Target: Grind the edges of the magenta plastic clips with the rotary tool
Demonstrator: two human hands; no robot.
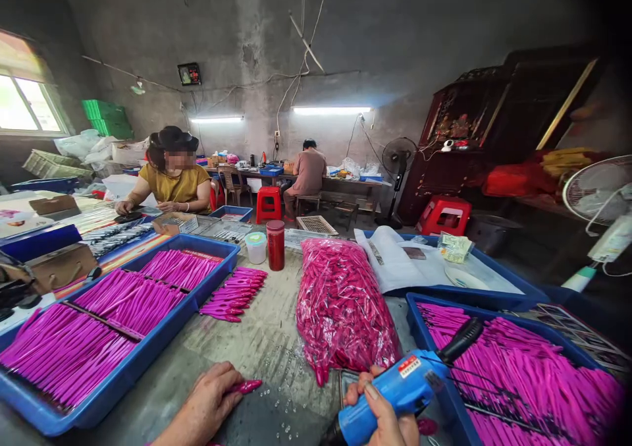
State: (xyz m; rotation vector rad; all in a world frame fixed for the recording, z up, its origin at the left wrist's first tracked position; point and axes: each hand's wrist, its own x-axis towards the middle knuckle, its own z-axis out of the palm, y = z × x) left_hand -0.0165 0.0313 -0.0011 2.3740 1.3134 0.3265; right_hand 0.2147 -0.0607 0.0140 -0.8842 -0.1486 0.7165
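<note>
The left hand (210,393) has its grip pinching one glossy pink piece (249,386) at the counter (266,314), the right hand (382,410) wraps one blue power tool (412,380) — seemingly a working hold that calls for steadiness. Beyond: one stuffed bag (345,307) between two blue trays (160,337) (413,314), a red jar (275,248), a clear tub (256,250) — then two people (178,186) (310,169).

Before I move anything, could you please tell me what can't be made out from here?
All in the head view:
- Front end of the blue tool: cut off by the bottom edge.
- Near end of the magenta piece: hidden by the left hand.
- Contents deep in the plastic bag: covered by the outer pieces.
- Exact shape of the clear bits: too small.
</note>
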